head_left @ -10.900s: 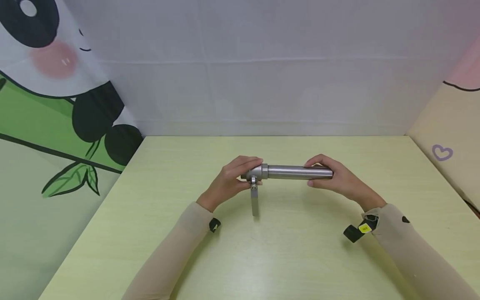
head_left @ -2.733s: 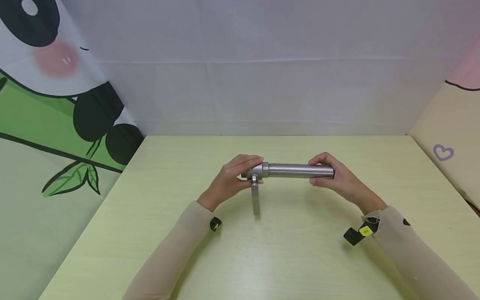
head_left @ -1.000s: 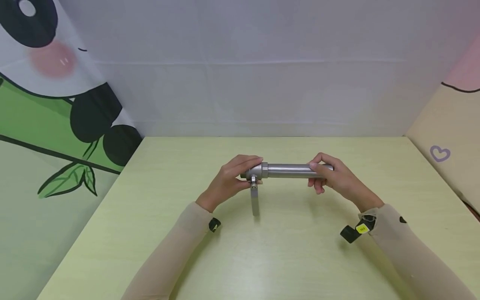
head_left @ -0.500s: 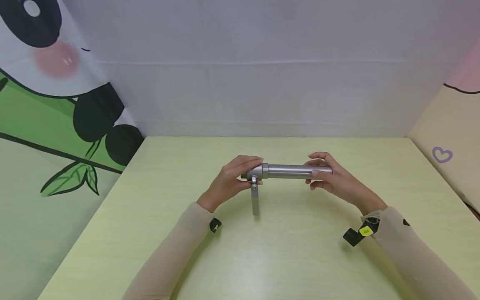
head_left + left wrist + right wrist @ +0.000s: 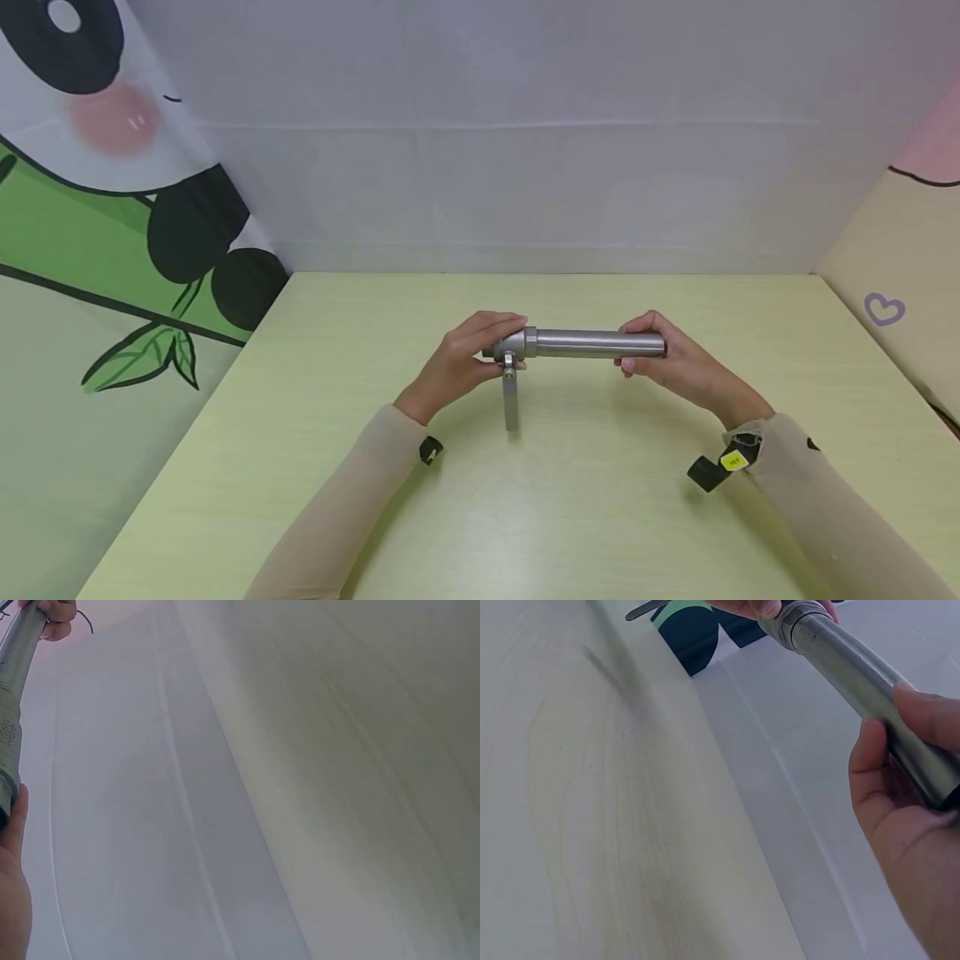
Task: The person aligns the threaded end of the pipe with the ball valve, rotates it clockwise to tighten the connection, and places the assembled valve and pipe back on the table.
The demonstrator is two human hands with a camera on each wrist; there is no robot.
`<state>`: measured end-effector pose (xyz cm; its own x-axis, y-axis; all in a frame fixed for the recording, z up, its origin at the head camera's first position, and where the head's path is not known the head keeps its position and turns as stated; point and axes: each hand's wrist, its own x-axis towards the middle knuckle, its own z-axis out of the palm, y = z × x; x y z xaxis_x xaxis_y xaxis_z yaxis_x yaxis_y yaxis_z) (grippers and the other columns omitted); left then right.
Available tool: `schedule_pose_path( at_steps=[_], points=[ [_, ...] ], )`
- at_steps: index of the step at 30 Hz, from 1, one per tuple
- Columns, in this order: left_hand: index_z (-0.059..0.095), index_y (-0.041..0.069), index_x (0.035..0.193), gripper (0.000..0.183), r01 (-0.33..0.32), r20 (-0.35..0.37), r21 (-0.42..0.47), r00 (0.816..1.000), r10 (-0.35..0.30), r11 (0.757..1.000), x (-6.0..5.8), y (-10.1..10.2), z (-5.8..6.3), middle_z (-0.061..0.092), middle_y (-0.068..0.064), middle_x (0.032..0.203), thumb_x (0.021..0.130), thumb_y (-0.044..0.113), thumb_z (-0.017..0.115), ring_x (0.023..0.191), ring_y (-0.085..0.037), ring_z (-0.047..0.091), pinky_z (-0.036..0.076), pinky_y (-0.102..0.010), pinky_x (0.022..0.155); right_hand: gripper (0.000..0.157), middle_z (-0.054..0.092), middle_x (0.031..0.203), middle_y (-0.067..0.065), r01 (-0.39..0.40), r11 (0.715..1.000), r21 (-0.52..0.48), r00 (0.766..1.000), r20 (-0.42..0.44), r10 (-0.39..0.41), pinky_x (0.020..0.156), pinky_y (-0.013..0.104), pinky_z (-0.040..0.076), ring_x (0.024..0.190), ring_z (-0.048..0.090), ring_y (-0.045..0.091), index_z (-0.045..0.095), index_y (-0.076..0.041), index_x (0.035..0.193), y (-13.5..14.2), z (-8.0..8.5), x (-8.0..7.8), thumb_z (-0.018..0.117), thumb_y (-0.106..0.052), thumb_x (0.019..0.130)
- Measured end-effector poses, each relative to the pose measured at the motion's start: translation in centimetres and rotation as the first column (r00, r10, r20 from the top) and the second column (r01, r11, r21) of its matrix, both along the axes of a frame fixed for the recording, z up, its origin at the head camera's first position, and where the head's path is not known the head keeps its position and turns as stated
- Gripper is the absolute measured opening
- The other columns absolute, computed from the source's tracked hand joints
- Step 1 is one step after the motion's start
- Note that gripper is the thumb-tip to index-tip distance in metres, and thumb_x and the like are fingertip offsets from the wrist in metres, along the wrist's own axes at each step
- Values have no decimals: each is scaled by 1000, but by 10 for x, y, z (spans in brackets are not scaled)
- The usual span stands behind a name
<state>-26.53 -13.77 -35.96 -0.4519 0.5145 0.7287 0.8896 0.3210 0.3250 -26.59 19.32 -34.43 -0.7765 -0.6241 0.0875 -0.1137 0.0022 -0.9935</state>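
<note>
In the head view my left hand (image 5: 457, 354) grips a metal ball valve (image 5: 513, 343), fingers over its far side and thumb under the near side. The valve's flat lever (image 5: 511, 407) points down toward me. A smooth steel pipe (image 5: 573, 342) runs rightward from the valve's hex collar, held level above the table. My right hand (image 5: 686, 362) holds the pipe's far right end between thumb and fingers. In the right wrist view the thumb and a finger lie on opposite sides of the pipe (image 5: 855, 671). Raised lettering shows on the valve body (image 5: 10, 735) in the left wrist view.
A pale wood-grain table (image 5: 480, 517) lies below both hands. Behind it hangs a plain greyish-white cloth (image 5: 525, 167). Cartoon-printed cloth (image 5: 150, 308) stands at the left, and another printed panel (image 5: 885, 250) at the right. A black wrist camera (image 5: 708, 473) sits under the right sleeve.
My right hand has shifted its hold: its thumb was across the near side of the pipe, then the fingers spread, and now the thumb is lower. The left hand and valve stay in place.
</note>
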Motion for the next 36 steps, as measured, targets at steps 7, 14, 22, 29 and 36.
schedule_pose_path(
  at_steps=[7,14,22,29,36],
  points=[
    [60,2,125,60,-7,-4,4,1000,7,1000,0,0,0,62,-11,122,71,5,84,111,-23,59,53,-24,94,31,65,105,-5,113,991,72,991,-79,-107,82,17,53,93,69,10,51,-15,115,-1,2,2,61,2,91],
    [59,3,126,60,-3,2,12,1000,3,1000,0,-1,0,62,-11,123,70,5,84,111,-22,59,53,-24,93,28,68,100,-5,154,978,140,986,-89,-143,83,18,54,86,69,9,53,-13,118,0,4,0,62,-4,92],
    [59,3,126,60,-7,-2,14,1000,7,1000,0,0,-1,62,-10,123,71,6,84,111,-22,59,52,-24,95,20,68,84,-1,167,966,197,982,-122,-145,76,24,53,76,65,17,54,-8,115,0,5,-1,59,-13,96],
    [60,2,125,60,-9,-2,22,1000,9,1000,1,0,0,63,-11,122,70,5,84,111,-23,59,52,-24,95,18,68,87,3,177,961,210,984,-71,-166,68,28,56,70,64,15,55,-6,110,-4,9,-2,57,-19,98],
    [60,2,124,59,-10,-1,26,1000,10,1000,2,-1,2,63,-11,121,70,5,84,111,-22,59,52,-25,95,14,67,81,12,181,961,211,983,-60,-172,61,27,54,61,61,15,56,-8,101,-7,9,-3,54,-21,99]
  ],
)
